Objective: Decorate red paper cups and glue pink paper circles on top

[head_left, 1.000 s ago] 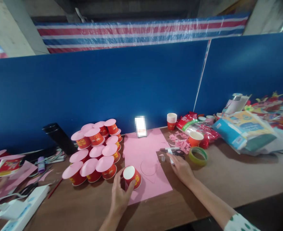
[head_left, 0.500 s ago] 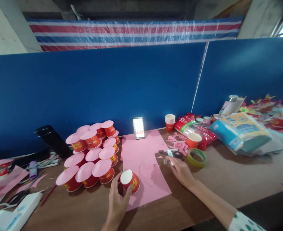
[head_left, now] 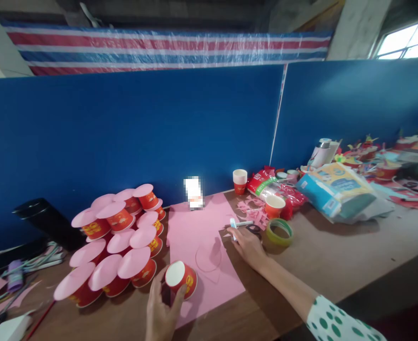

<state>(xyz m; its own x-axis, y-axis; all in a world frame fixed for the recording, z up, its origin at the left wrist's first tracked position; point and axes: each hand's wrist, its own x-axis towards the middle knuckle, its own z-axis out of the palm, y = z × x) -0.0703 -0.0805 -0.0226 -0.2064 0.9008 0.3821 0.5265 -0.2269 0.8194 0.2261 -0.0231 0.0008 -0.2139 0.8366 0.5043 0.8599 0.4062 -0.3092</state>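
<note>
A red paper cup (head_left: 190,280) with gold print is tilted in my left hand (head_left: 162,303), its white mouth facing up and left. My thumb and fingers grip its sides above the near part of a pink paper sheet (head_left: 194,227). A round outline shows on that sheet, right of the cup. My right hand (head_left: 248,246) rests at the sheet's right edge, closed around a small white glue stick (head_left: 234,229) with a blue label. Just beyond those fingers lie a pen (head_left: 244,223) and dark-handled scissors (head_left: 254,228), partly hidden.
Left stand stacked red cups (head_left: 114,282) with pink paper discs, near a black bottle (head_left: 45,222). To the right are a tape roll (head_left: 279,232), another cup (head_left: 274,207), pink scraps (head_left: 253,210), nested cups (head_left: 240,182) and a blue-yellow pack (head_left: 336,189). A blue partition (head_left: 141,123) stands behind.
The view has swung to the right, so things sit further left. My right hand has turned the glue stick more upright. My left hand still holds the cup.
</note>
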